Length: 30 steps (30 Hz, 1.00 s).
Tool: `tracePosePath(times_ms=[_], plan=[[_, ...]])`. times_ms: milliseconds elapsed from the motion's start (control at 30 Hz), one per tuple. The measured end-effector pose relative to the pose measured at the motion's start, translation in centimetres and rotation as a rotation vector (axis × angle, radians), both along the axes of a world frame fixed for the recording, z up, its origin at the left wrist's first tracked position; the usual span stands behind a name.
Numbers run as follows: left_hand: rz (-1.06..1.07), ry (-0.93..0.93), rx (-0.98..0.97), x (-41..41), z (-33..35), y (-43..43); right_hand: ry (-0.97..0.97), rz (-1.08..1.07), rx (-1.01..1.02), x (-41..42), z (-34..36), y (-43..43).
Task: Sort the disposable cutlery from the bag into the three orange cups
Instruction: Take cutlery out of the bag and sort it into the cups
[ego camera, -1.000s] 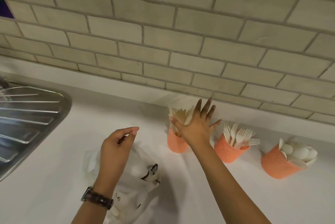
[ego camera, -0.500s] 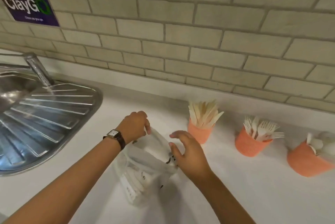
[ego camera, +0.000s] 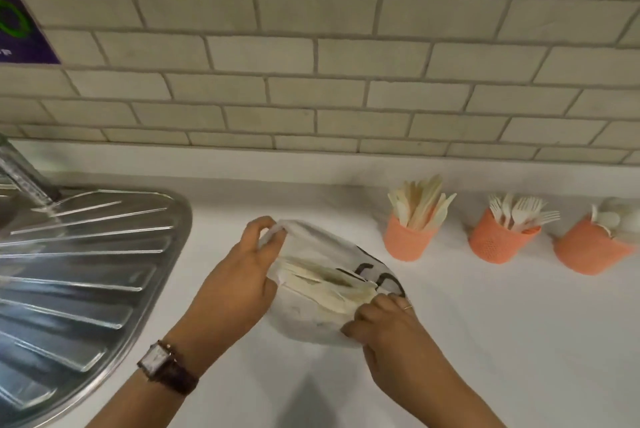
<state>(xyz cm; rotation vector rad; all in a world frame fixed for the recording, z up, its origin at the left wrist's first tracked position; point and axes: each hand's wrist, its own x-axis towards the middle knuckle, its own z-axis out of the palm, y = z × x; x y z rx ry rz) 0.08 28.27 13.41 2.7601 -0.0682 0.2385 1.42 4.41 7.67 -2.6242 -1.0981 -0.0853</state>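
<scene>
A white plastic bag lies on the white counter, its mouth held wide. My left hand pinches the bag's rim at the far left. My right hand is closed on a bundle of cream cutlery that lies inside the bag's mouth. Three orange cups stand in a row by the wall to the right: the knife cup, the fork cup and the spoon cup at the frame's right edge. Each holds several pieces.
A steel sink drainboard fills the left side, with a tap at its back. A tiled wall runs behind the counter, and a purple sign hangs at upper left.
My right hand left the knife cup and came back to the bag, where it closed on cutlery. My left hand took the bag's rim and pulled it wide.
</scene>
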Motion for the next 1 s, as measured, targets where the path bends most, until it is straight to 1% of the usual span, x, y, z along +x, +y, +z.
tracePosePath(times_ms=[67, 133, 167, 233, 300, 333, 400, 433, 500, 567, 633, 700, 733, 867, 900, 933, 1000], plan=[[0.006, 0.105, -0.066, -1.8, -2.4, -0.3, 0.039, -0.094, -0.128, -1.0, -0.5, 0.3], [0.0, 0.165, -0.119, -2.6, -4.7, -0.6, 0.13, -0.135, -0.137, -2.1, -0.5, 1.3], [0.002, 0.172, -0.164, -2.8, -5.5, -0.6, 0.199, -0.156, -0.095, -2.3, -0.2, 2.0], [0.03, 0.168, -0.282, -2.8, -5.8, -0.4, 0.354, -0.23, 0.068, -2.5, 0.5, 3.3], [0.074, 0.136, -0.382, -2.5, -5.4, -0.2, 0.383, -0.287, 0.178, -2.3, 0.7, 4.5], [0.091, 0.121, -0.405, -2.3, -5.2, -0.1, 0.369, -0.305, 0.189, -2.0, 0.6, 4.8], [0.104, 0.111, -0.398, -1.9, -4.7, 0.0, 0.317, -0.314, 0.072, -1.4, 0.8, 5.1], [0.097, 0.113, -0.376, -1.7, -4.5, 0.0, 0.263, -0.299, -0.022, -1.1, 0.6, 4.9], [0.059, 0.123, -0.307, -1.4, -3.9, 0.0, 0.088, -0.255, -0.169, -0.6, 0.7, 4.4], [0.021, 0.129, -0.253, -1.2, -3.5, 0.1, -0.014, -0.259, -0.23, 0.0, 0.6, 3.6], [0.032, 0.134, -0.251, -1.1, -3.3, 0.2, 0.011, -0.291, -0.248, 0.2, 1.2, 2.8], [0.077, 0.146, -0.28, -1.2, -3.4, 0.3, 0.028, -0.318, -0.186, 0.5, 2.1, 2.0], [0.096, 0.148, -0.3, -1.3, -3.4, 0.4, -0.009, -0.337, -0.127, 0.6, 2.3, 1.6], [0.109, 0.149, -0.313, -1.9, -3.3, 0.2, -0.123, -0.443, 0.173, -0.2, 1.4, 1.2], [0.105, 0.156, -0.3, -1.9, -3.2, 0.1, -0.095, -0.505, 0.25, -0.3, 0.9, 1.3], [0.104, 0.165, -0.285, -2.1, -3.1, 0.0, -0.005, -0.586, 0.36, -0.3, 0.5, 1.4], [0.126, 0.159, -0.244, -2.3, -2.7, -0.3, 0.277, -0.69, 0.623, 0.0, 0.2, 1.8]])
